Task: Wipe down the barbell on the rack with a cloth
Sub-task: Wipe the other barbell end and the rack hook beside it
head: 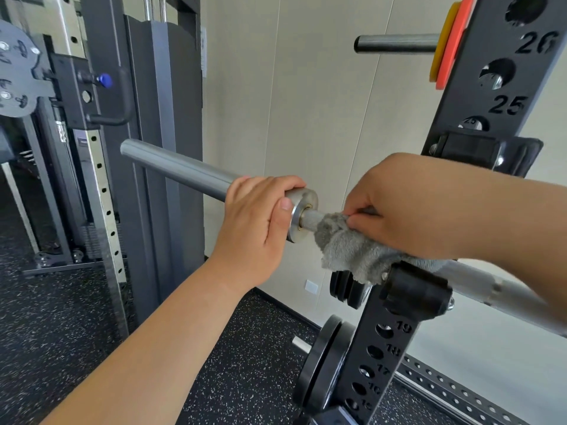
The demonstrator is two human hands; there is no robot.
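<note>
From the head camera there is one barbell (178,170), lying across a black hook (418,291) on the dark rack upright (491,96). Its long grey sleeve reaches out to the left past the upright, and its silver shaft runs off to the lower right. Two hands are on it.

The left hand (254,222) is wrapped over the sleeve right at the bright collar (302,214), its fingers curled round the metal and its thumb lying against the collar's face. The right hand (405,204) is on the other side of the collar, its fingers pinching one grey fluffy cloth (349,246). The cloth is bunched round the knurled shaft between the collar and the hook, and its loose end hangs down onto the top of the hook.

The upright bears round holes with the numbers 26 and 25 above the bar, and 19 down to 16 below it. A second black bracket (478,151) sits just above the right wrist.

High on the upright a steel peg (395,43) carries two thin plates, one orange (455,41) and one yellow (439,53). Low down, two black plates (322,366) stand on a short peg, and more black discs (346,288) show behind the cloth; their number cannot be told.

At the left stands a grey cable machine (153,118) with one blue knob (104,78). The floor (61,317) is black speckled rubber.
</note>
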